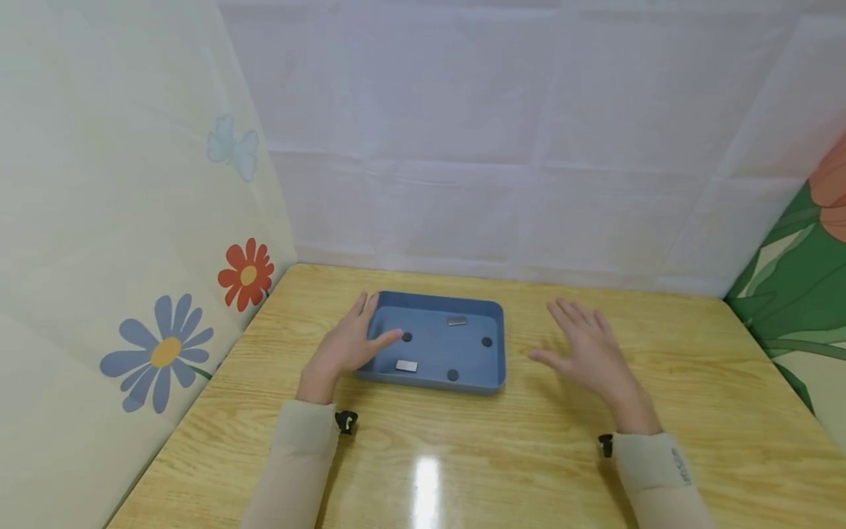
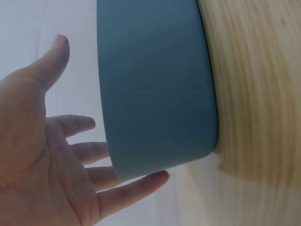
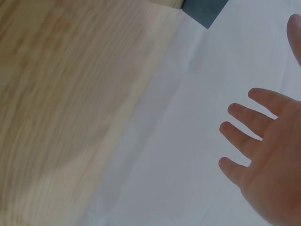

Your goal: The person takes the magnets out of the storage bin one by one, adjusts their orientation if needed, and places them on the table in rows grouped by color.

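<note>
A shallow blue tray [image 1: 436, 383] lies on the wooden table. Inside it are several small dark discs [image 1: 452, 375], a white rectangular piece [image 1: 406, 366] and a grey rectangular piece [image 1: 457, 321]. At the tray's left end is my left hand [image 1: 344, 345], fingers spread and thumb over the rim. In the left wrist view, the fingers of that hand [image 2: 51, 165] lie close to the tray's outer wall [image 2: 155, 89]; whether they touch it I cannot tell. My right hand [image 1: 591, 360] hovers right of the tray, apart from it, fingers extended and holding nothing.
The wooden table [image 1: 529, 455] extends around the tray. A white cloth backdrop [image 1: 463, 147] hangs behind it. Flower-printed panels stand at the left [image 1: 132, 242] and right [image 1: 800, 294]. Dark straps with small devices show at both cuffs.
</note>
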The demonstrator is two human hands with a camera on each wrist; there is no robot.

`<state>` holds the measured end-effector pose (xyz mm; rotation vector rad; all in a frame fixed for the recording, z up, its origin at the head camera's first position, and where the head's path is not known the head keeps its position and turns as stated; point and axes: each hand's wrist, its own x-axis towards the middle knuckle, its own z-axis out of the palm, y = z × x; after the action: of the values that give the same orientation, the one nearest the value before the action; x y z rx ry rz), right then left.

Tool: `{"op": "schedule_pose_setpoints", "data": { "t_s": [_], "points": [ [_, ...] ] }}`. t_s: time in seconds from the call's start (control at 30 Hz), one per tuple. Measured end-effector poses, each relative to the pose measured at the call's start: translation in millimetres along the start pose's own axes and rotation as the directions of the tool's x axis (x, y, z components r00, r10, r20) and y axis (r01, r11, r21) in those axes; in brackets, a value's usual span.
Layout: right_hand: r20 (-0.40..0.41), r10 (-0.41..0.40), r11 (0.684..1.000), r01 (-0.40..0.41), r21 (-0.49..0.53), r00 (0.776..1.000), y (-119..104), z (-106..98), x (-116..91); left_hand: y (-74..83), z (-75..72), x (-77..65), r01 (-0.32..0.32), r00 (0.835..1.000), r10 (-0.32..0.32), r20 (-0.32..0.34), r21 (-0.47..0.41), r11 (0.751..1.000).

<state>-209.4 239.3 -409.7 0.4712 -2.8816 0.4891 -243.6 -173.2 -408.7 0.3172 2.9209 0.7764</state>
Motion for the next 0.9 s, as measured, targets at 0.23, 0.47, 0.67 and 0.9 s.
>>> {"op": "schedule_pose_setpoints", "data": {
  "t_s": [0.23, 0.47, 0.67, 0.9],
  "points": [
    [-0.013, -0.041, 0.999, 0.041, -0.007, 0.999, -9.3, 4.6, 1.3, -2.3, -2.7, -0.7, 0.029, 0.999, -0.029, 0.020, -0.008, 1.000],
    [0.015, -0.051, 0.999, 0.051, -0.007, 0.999, -18.0, 10.9, 2.9, -5.2, -1.9, -0.4, 0.016, 1.000, -0.016, 0.007, -0.001, 1.000],
    [0.001, -0.066, 0.998, 0.066, 0.002, 0.998, -22.8, 16.9, 2.7, -7.3, -0.6, -0.7, 0.016, 1.000, -0.016, 0.004, -0.012, 1.000],
    [0.002, -0.094, 0.996, 0.094, -0.007, 0.996, -27.0, 22.6, 3.3, -10.7, 0.3, 1.5, 0.027, 1.000, -0.027, -0.012, -0.017, 0.999]
  ]
}}
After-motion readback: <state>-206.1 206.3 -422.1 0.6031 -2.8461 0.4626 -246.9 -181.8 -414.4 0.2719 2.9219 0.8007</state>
